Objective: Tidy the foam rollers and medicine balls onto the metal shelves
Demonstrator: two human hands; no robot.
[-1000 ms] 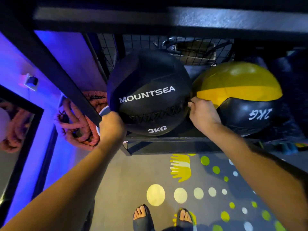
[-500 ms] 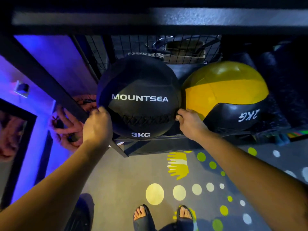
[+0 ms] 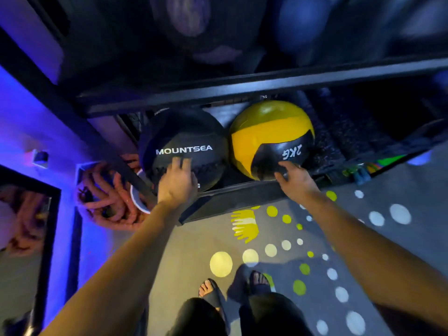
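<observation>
A black medicine ball (image 3: 191, 139) marked MOUNTSEA sits on the bottom level of the black metal shelf (image 3: 242, 192). Right beside it and touching it rests a yellow and black ball (image 3: 269, 132) marked 2KG. My left hand (image 3: 177, 183) lies flat on the front of the black ball, fingers straight. My right hand (image 3: 294, 178) touches the lower front of the yellow ball with spread fingers. Dark blurred balls (image 3: 194, 23) fill the level above.
A coiled orange battle rope (image 3: 109, 195) lies on the floor left of the shelf, beside a white round object (image 3: 137, 200). A mirror (image 3: 21, 226) stands at the far left. My sandalled feet (image 3: 232, 284) stand on a dotted grey mat (image 3: 266, 251).
The view has pulled back and up from the shelf. My left hand moved from the black ball's left side to its front. My right hand shifted from between the balls onto the yellow ball.
</observation>
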